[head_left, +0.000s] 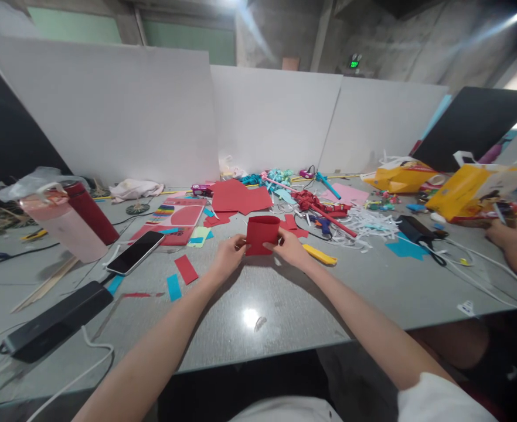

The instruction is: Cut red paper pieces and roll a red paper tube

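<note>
Between my two hands stands a red paper loop, flattened into a pocket shape with an opening along its top. My left hand pinches its left edge, and my right hand pinches the right edge. The thumbs lie on the near face. The lower edge is just above or on the table; I cannot tell which. Behind it lie large red paper sheets. A yellow utility knife rests to the right of my right hand. Left of my left hand are a red paper strip and a blue one.
A phone, a black power bank-like box and two bottles stand or lie at left. White paper shreds, a black adapter and cables lie at right. Another person's hand is at the far right.
</note>
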Demonstrator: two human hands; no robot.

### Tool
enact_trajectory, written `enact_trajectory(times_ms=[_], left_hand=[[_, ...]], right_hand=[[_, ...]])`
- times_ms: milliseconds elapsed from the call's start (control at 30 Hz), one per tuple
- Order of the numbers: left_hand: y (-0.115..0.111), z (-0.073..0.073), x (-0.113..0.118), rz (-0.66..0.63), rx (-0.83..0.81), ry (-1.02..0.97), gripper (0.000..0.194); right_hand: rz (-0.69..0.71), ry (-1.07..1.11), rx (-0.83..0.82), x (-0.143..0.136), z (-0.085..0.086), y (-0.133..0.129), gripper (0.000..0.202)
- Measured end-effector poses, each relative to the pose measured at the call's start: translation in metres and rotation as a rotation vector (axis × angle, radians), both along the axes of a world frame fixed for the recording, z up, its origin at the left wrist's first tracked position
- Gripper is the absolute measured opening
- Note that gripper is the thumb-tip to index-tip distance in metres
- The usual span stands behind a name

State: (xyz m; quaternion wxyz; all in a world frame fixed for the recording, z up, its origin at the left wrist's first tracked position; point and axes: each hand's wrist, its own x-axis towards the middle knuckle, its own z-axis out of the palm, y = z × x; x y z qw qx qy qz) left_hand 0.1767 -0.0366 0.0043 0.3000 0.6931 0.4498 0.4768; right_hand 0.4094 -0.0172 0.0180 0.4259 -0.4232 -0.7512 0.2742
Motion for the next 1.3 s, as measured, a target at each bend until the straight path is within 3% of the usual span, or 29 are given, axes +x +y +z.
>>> enact_trajectory(times_ms=[333, 533, 833, 1300], left_hand=[[0.0001, -0.0042, -0.003, -0.028, 0.049, 0.114, 0.021], [0.0017, -0.0063, -0.0034, -0.039, 0.049, 0.155, 0.024], [0.0026, -0.008, -0.0045, -0.002, 0.042, 0.21, 0.023], [0.0053, -0.0102, -0.0071, -0.034, 0.069, 0.238, 0.026]], right_hand=[[0.005, -0.06, 0.01, 0.0038, -0.0007, 0.0006, 0.036], [-0.09, -0.037, 0.115, 0.0037, 0.0045, -0.0032, 0.032], [-0.052, 0.062, 0.055, 0.0019, 0.0079, -0.0026, 0.041], [-0.06, 0.089, 0.036, 0.0039, 0.0021, 0.0028, 0.036]])
